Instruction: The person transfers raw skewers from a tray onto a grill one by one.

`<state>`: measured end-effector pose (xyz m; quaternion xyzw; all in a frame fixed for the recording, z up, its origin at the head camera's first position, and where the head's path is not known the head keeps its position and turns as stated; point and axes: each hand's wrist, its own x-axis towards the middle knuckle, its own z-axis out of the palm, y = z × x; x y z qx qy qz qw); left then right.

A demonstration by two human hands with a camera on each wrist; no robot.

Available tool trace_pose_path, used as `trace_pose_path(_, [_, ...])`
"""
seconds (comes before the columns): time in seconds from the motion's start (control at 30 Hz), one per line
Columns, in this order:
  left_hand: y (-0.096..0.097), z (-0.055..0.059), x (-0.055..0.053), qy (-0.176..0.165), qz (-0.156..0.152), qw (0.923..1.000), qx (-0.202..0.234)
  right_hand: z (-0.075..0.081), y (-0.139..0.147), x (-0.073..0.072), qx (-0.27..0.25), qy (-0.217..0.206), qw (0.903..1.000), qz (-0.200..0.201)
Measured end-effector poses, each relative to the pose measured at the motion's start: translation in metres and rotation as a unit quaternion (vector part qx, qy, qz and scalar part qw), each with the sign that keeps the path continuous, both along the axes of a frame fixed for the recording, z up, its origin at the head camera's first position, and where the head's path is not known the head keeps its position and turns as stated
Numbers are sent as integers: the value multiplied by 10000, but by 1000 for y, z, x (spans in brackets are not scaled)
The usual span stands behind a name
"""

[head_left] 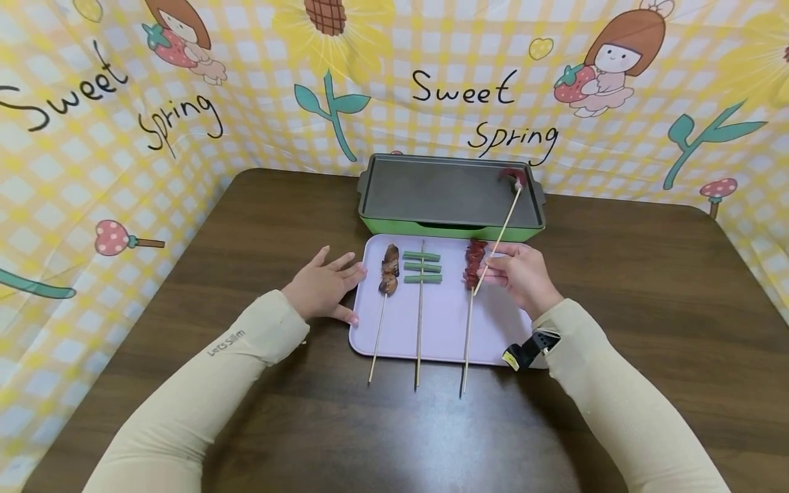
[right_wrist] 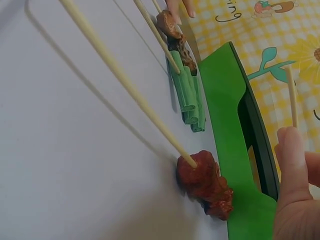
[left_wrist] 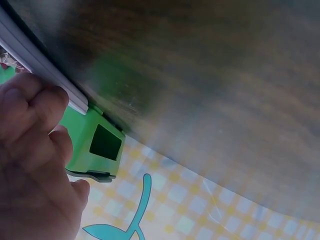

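My right hand [head_left: 520, 274] pinches the bare stick of a skewer [head_left: 507, 218] between thumb and fingers, above the lilac tray's right half. At the skewer's far end, a dark red piece with a pale part [head_left: 513, 179] overlaps the back right of the black griddle plate [head_left: 440, 192]. Spread fingers of my left hand [head_left: 317, 287] reach the left rim of the tray [head_left: 364, 335]. On the tray lie a brown meat skewer [head_left: 390, 270], a skewer of green stalks [head_left: 422, 268] and a red meat skewer [right_wrist: 200, 182], the last right beside my right hand.
The griddle's green base [head_left: 394, 226] stands just behind the tray, against a yellow checked cloth [head_left: 259, 123]. Ends of the sticks [head_left: 418, 373] jut over the tray's front edge onto the brown wooden table [head_left: 308, 424]. A black band [head_left: 533, 349] circles my right wrist.
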<state>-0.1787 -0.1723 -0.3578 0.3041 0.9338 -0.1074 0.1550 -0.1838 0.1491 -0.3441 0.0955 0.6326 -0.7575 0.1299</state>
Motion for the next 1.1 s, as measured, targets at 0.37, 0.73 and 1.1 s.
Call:
trace_pose_path(0.37, [-2, -5, 1, 127, -144, 9996, 185, -4, 4, 2, -82, -37, 9998, -153])
trace_pose_path(0.73, [-3, -5, 1, 117, -128, 9997, 171, -4, 9, 8, 753, -335, 9965, 169])
trace_pose_path(1.1, [-5, -7, 1, 66, -106, 9997, 209, -18, 17, 35, 1287, -404, 9867, 913])
